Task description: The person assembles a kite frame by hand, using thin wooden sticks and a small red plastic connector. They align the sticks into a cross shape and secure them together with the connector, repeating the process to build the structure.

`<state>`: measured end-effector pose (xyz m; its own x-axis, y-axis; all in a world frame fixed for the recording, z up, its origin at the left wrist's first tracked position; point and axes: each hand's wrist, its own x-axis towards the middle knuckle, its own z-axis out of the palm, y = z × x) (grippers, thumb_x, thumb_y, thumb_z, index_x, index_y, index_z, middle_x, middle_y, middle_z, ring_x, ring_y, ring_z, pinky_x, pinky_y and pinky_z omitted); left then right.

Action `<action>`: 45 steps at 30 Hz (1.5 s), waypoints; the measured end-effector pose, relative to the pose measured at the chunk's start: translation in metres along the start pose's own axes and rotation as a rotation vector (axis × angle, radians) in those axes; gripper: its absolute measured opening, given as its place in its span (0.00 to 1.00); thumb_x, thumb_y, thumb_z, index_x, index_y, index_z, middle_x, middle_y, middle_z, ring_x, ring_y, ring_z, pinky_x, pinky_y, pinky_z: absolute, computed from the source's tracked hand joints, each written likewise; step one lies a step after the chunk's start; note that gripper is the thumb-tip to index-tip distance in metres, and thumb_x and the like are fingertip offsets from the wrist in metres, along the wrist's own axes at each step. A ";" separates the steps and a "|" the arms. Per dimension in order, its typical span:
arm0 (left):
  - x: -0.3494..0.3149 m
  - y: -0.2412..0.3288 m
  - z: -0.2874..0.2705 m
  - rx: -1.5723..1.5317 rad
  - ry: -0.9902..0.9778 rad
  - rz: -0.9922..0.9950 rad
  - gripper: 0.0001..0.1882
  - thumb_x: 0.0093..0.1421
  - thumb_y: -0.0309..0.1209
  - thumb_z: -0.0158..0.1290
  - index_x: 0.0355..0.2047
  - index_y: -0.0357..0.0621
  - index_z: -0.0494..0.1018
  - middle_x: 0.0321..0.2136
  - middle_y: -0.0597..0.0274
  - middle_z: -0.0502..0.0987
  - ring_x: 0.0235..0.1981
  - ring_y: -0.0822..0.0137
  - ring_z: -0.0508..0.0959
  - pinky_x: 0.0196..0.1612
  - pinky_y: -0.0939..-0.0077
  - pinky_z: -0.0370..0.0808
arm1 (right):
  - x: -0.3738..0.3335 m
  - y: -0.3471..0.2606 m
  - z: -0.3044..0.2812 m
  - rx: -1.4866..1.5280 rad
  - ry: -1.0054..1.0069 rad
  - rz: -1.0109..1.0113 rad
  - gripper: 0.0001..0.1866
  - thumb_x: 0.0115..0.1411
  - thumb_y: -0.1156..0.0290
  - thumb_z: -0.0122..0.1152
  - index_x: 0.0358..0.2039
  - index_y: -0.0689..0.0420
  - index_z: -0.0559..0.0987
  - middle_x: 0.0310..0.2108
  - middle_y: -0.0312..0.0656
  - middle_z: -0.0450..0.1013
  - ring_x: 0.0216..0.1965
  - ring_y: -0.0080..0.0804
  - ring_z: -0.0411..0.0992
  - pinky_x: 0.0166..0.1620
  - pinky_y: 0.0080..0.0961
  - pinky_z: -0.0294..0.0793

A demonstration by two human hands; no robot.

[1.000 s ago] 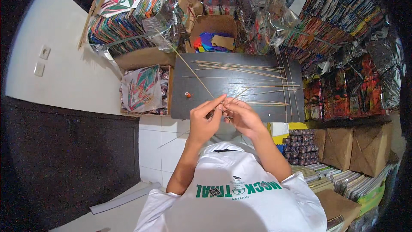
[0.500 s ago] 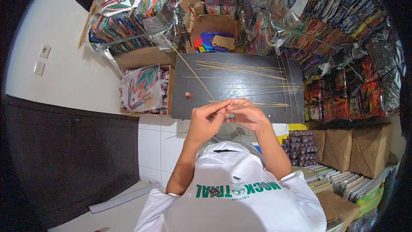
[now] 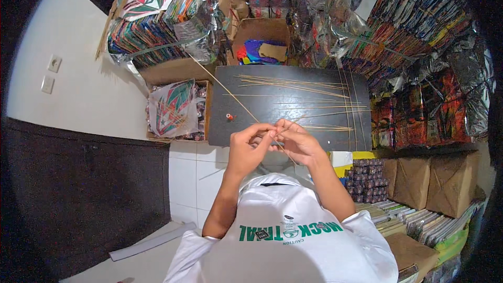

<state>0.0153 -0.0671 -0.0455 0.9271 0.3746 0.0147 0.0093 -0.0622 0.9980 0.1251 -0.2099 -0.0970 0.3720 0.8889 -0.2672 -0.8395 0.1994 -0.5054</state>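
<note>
Just over the near edge of the dark table [image 3: 251, 78], both hands meet fingertip to fingertip. A long thin bamboo stick [image 3: 230, 94] slants through them, from the upper left down toward my shirt. My left hand [image 3: 247, 149] is closed with thumb and fingers pinching the stick. My right hand [image 3: 301, 147] is closed too, its thumb and forefinger pressed together at the same spot by the stick. Whatever else those fingertips hold is too small to make out. Left of the hands, a small orange-and-white thread spool [image 3: 229, 117] stands on the table.
Several loose bamboo sticks [image 3: 314, 107] lie across the table. Left of it is a cardboard box [image 3: 208, 107] bearing a patterned paper kite [image 3: 173, 107]. Behind stands another box [image 3: 262, 29] with coloured material. Wrapped bundles [image 3: 419, 15] rise at back and right; small stacked pieces [image 3: 367, 181] sit nearer.
The stick's far end has swung slightly left and down. My right hand has turned a little and shifted left, while my left hand has barely moved.
</note>
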 end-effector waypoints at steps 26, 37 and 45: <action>-0.002 -0.008 0.007 0.056 -0.010 -0.052 0.07 0.70 0.27 0.50 0.41 0.35 0.69 0.33 0.55 0.82 0.25 0.76 0.79 0.26 0.81 0.75 | -0.011 0.008 0.024 -1.433 0.469 -0.951 0.07 0.53 0.73 0.69 0.34 0.57 0.84 0.36 0.41 0.75 0.41 0.38 0.74 0.44 0.33 0.71; -0.004 -0.024 0.002 -0.001 -0.004 -0.119 0.11 0.64 0.17 0.52 0.41 0.40 0.63 0.38 0.55 0.80 0.31 0.76 0.80 0.30 0.81 0.80 | -0.014 0.007 0.025 -1.333 0.488 -0.990 0.04 0.60 0.75 0.64 0.35 0.59 0.79 0.35 0.41 0.78 0.38 0.35 0.74 0.45 0.31 0.71; -0.002 -0.031 0.002 -0.028 0.105 -0.093 0.13 0.64 0.17 0.53 0.38 0.42 0.59 0.37 0.52 0.81 0.30 0.76 0.80 0.30 0.81 0.80 | -0.021 0.018 0.030 -1.238 0.433 -0.873 0.04 0.62 0.75 0.62 0.37 0.60 0.78 0.35 0.41 0.80 0.39 0.33 0.76 0.46 0.31 0.70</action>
<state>0.0140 -0.0681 -0.0761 0.8783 0.4725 -0.0728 0.0811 0.0028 0.9967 0.0902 -0.2127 -0.0761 0.8119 0.4603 0.3590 0.4376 -0.0729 -0.8962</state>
